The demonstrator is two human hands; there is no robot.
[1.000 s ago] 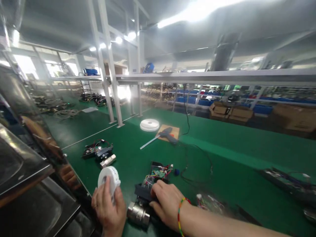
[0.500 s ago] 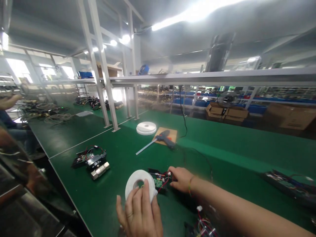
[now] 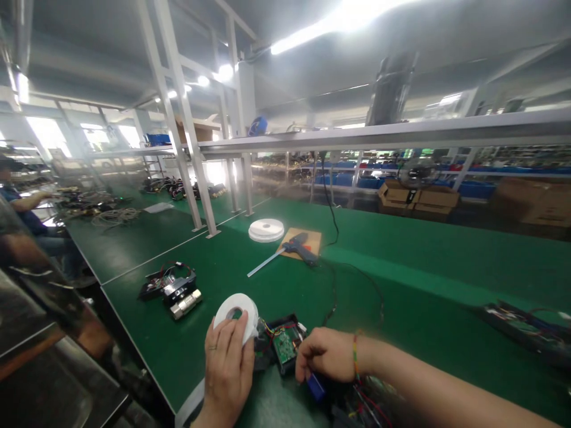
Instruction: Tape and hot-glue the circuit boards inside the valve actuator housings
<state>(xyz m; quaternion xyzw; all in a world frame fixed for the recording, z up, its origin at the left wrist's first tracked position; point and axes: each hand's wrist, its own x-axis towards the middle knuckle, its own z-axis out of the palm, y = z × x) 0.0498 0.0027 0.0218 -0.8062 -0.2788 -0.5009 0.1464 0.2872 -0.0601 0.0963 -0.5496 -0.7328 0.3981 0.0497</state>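
White tape (image 3: 250, 310) in the left hand (image 3: 229, 365), a black case (image 3: 289, 369) near it.
The left fingers clasp the flat, smooth ring across its face, by the round hole. Right of that grip, the boxy, open-topped case holds a flat green board (image 3: 284, 346) and thin wires (image 3: 296, 327). The right hand (image 3: 329, 353) curls over a blue piece (image 3: 316, 388); whether it pinches this, one cannot tell.

Tape roll (image 3: 246, 308) left of circuit board (image 3: 284, 346)
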